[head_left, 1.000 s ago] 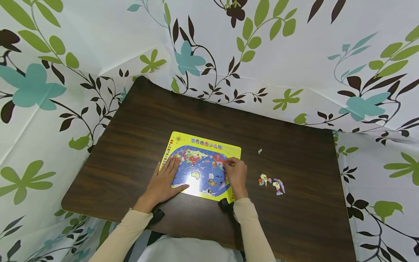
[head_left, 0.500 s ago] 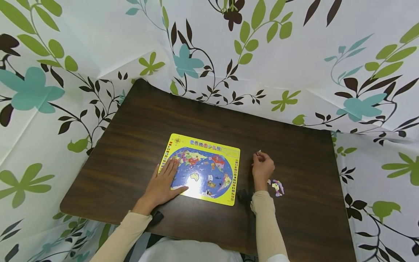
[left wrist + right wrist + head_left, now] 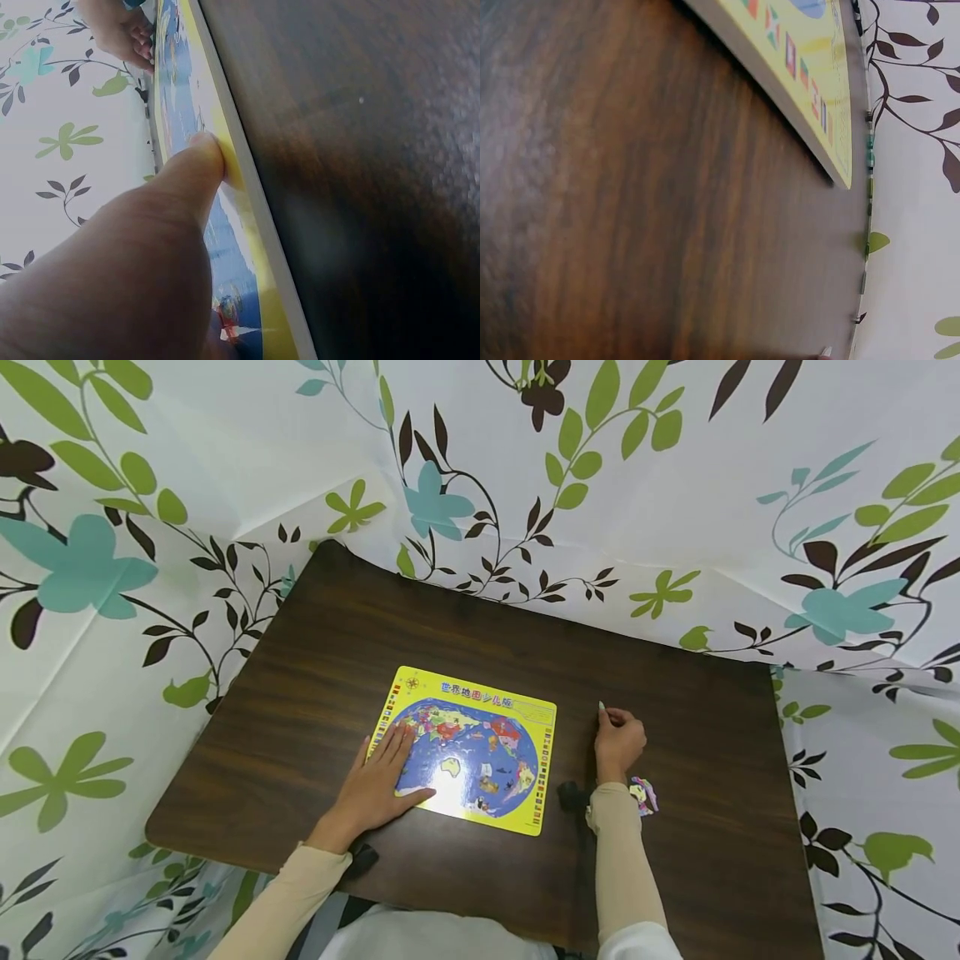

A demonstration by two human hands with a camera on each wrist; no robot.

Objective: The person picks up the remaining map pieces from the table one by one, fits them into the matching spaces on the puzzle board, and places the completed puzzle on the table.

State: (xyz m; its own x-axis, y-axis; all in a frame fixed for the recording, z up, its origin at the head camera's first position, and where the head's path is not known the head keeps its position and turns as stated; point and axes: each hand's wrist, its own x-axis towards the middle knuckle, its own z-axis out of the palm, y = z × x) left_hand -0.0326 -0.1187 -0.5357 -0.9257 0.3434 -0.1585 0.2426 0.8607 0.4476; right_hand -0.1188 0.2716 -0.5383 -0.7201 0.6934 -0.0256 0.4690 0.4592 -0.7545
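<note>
A yellow-bordered world map puzzle board (image 3: 466, 823) with a blue ocean lies flat on the dark wooden table. My left hand (image 3: 372, 785) lies spread across its left side, fingers over the map and thumb along the lower border; the left wrist view shows that thumb (image 3: 184, 176) resting on the board's edge. Right of the board, my right hand (image 3: 619, 745) pinches a small pale puzzle piece (image 3: 602, 705) at its fingertips, close to the tabletop. Colourful loose puzzle pieces (image 3: 643, 796) lie beside the right wrist, partly hidden by hand and sleeve.
The brown table (image 3: 480, 627) meets a white curtain (image 3: 675, 510) printed with leaves and flowers at its back and sides. The board's thick edge (image 3: 769, 86) and its printed flags show in the right wrist view.
My right hand has left the map's right side and moved right to the small piece beyond the board. Its forearm now covers some loose pieces. The left hand has stayed on the board.
</note>
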